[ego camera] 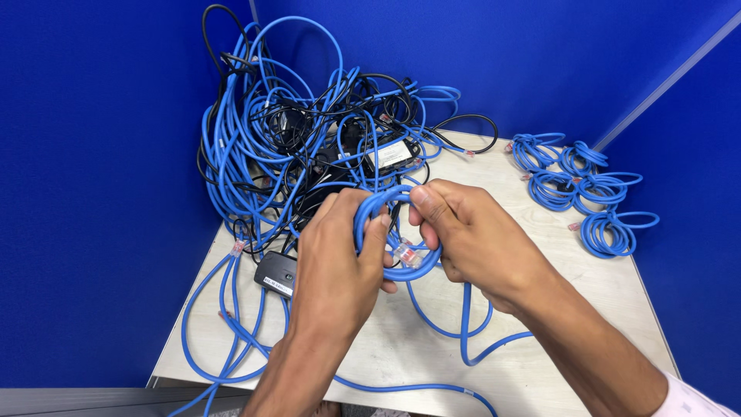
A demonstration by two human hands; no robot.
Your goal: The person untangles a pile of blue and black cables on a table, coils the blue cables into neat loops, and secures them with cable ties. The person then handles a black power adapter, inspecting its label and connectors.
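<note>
Held thing: small coil of round blue network cable, several turns wound into a loop, held above the pale wooden table near its middle.
Coil axis: loop stands roughly upright, slightly taller than wide, its open face turned toward the camera; long axis runs top to bottom, tilted a little left at the top.
Loose end: clear plastic plug with a red tab lies against the lower part of the coil, pointing down and right.
Tail: one blue strand drops from the coil's bottom, curves across the table toward the near edge.
Left hand: grip closed around the left side of the coil, fingers wrapped through the loop, thumb over the front.
Right hand: grip closed on the upper right of the coil, thumb and forefinger pinching the top turns.
Behind: big tangled heap of blue and black cables piled in the far left corner, against the blue partition wall.
In the heap: white-labelled black box; second small black box just left of the left hand.
Far right: five tidy wound blue cable coils lying flat, close together, well apart from the hands.
</note>
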